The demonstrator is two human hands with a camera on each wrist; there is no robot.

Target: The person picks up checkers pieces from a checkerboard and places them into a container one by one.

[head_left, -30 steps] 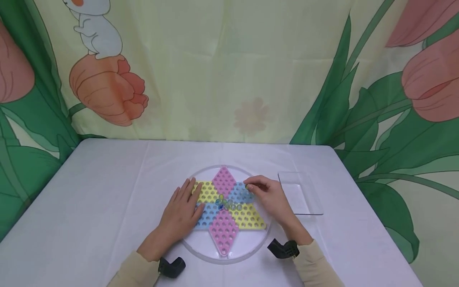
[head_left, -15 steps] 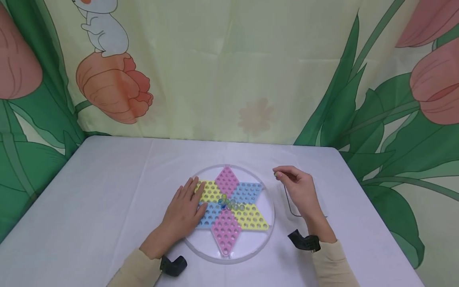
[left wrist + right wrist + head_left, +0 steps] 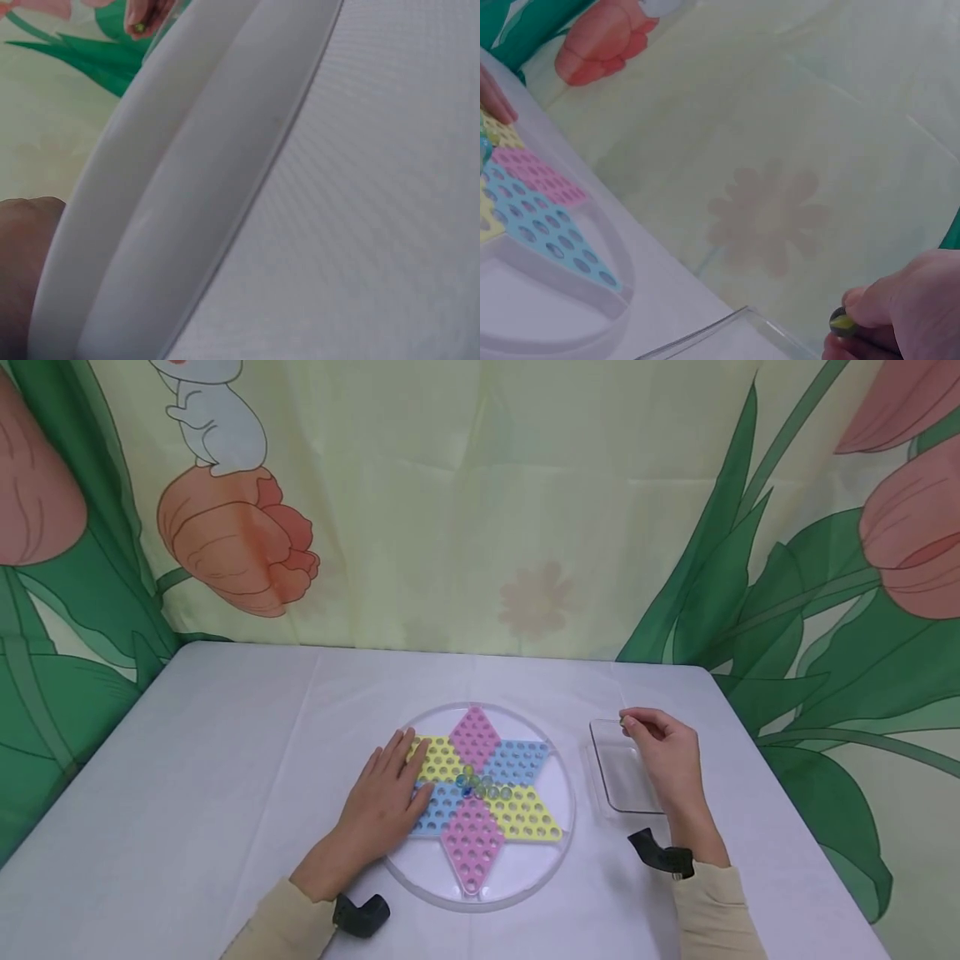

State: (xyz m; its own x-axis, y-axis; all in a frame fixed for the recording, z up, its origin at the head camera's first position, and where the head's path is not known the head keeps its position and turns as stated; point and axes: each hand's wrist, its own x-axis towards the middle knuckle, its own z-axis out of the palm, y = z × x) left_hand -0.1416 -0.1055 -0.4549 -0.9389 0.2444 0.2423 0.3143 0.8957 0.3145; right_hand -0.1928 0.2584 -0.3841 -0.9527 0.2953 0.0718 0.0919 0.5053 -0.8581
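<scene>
A round Chinese checkers board (image 3: 474, 889) with a pink, yellow and blue star of holes lies on the table. Several glass marbles (image 3: 480, 787) cluster at the star's middle. Across the board's left side rests my left hand (image 3: 382, 806), fingers extended over the yellow and blue points. My right hand (image 3: 666, 760) pinches a marble (image 3: 843, 323) with a yellow-green streak between thumb and fingers, above a clear square plastic box (image 3: 609, 797). That hand hides part of the box. In the left wrist view the board's white rim (image 3: 187, 180) fills the middle.
A white cloth covers the table (image 3: 225, 760). Behind it hangs a curtain (image 3: 465, 527) printed with tulips, leaves and a rabbit. The box stands just right of the board.
My right hand has carried the marble rightward from the board's upper right blue point to over the clear box. The left hand stays on the board.
</scene>
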